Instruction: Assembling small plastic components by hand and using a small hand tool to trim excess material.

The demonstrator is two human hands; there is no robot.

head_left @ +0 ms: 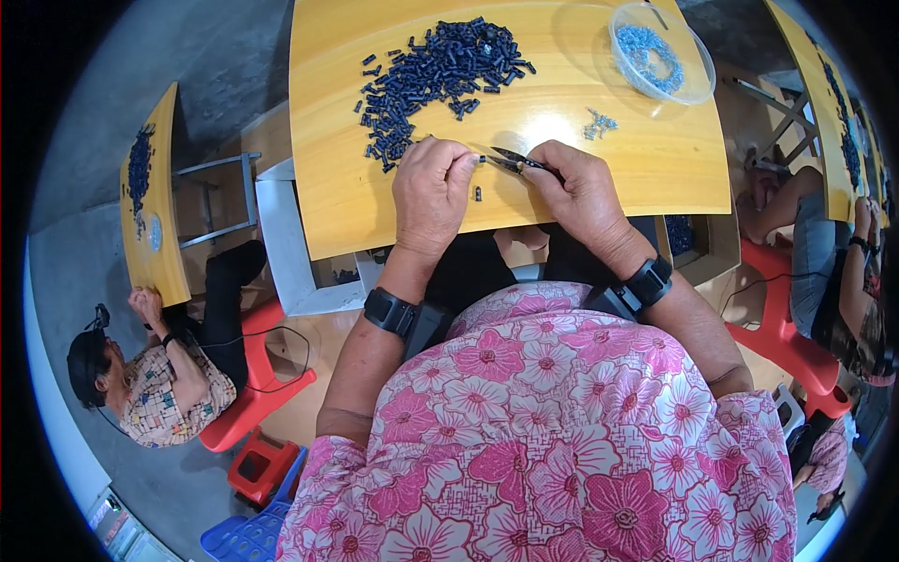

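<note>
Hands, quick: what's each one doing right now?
Left hand: closed, thumb and fingers pinching a small dark piece.
Right hand: closed around black snips, their blades apart.

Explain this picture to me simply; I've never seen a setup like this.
There is no machine here: these are a person's bare hands. The one picture comes from a wide fisheye camera worn on the head, looking down, so straight edges bend near the rim.

The left hand seems to pinch a tiny dark piece, mostly hidden by the fingertips. The right hand has its grip on a black tool with two pointed tips, spread apart.

On the yellow table lie a pile of small black pieces, one loose piece near the front edge, a few clear bits, and a clear tub with bluish bits inside. Other people sit at tables on both sides.
</note>
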